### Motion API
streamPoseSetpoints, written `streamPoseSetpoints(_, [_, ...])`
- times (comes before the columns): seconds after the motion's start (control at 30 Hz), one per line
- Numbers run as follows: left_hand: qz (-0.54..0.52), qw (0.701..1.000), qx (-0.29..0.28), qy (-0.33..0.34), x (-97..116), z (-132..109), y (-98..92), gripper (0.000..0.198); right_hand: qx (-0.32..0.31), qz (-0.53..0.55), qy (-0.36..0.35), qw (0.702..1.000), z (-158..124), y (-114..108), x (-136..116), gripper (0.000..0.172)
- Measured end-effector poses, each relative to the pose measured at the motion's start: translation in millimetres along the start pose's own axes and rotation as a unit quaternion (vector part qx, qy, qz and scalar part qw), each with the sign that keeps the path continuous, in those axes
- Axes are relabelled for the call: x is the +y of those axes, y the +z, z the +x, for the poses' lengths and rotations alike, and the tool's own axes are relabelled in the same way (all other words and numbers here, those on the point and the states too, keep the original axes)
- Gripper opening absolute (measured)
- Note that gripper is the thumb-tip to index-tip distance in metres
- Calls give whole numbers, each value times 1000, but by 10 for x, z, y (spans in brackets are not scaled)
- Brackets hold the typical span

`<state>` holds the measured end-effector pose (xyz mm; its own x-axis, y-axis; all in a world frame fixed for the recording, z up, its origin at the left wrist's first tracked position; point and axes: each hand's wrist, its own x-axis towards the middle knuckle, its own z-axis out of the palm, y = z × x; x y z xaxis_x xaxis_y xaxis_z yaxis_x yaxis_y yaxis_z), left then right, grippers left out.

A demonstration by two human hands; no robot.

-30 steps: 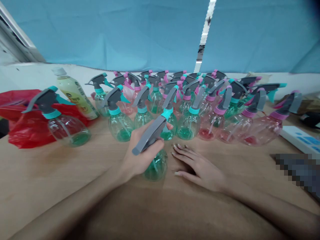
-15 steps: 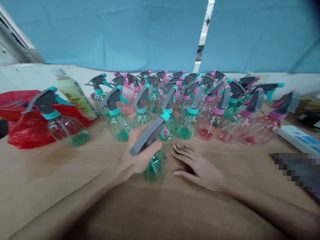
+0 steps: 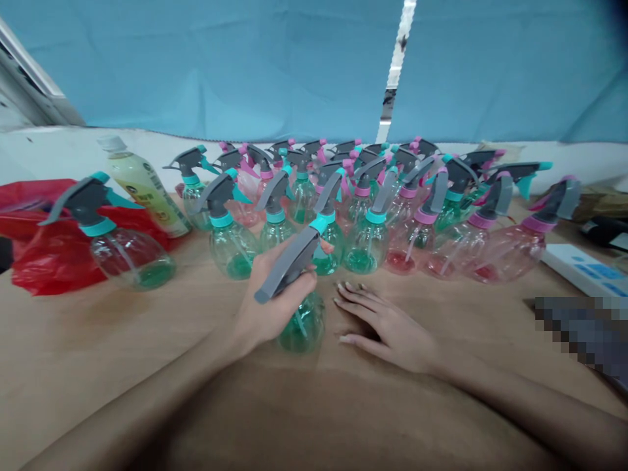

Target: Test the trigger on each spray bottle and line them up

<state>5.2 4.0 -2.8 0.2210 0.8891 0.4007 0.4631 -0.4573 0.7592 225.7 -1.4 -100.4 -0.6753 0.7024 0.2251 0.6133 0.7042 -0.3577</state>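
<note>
My left hand (image 3: 272, 304) is wrapped round the neck of a green spray bottle (image 3: 304, 327), which stands on the wooden table (image 3: 196, 412) in front of me. Its grey trigger head with a turquoise nozzle shows above my fingers. My right hand (image 3: 390, 324) rests on the table just right of that bottle, fingers apart, holding nothing. Behind both hands stand several more spray bottles, among them a green one (image 3: 366, 252) and a pink one (image 3: 458, 248). Another green bottle (image 3: 132, 258) stands apart on the left.
A red plastic bag (image 3: 59, 255) and a labelled drink bottle (image 3: 147, 190) are at the left. On the right lie a white and blue box (image 3: 589, 268) and a pixelated dark object (image 3: 583, 333). A blue cloth (image 3: 245, 72) hangs behind.
The view has shifted very slightly. My left hand keeps its hold on the green spray bottle, and my right hand stays flat in the same place.
</note>
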Motion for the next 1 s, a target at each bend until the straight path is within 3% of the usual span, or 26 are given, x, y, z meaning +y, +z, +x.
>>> streamPoseSetpoints(0.13, [-6,1000,13,-10,19,-28,29,36,-4,-6,-1,1000,-1,3,4,63])
streamPoseSetpoints(1.0, [-19,1000,-7,-15,11,-11,30,37,4,12,-2,1000,-5,3,8,62])
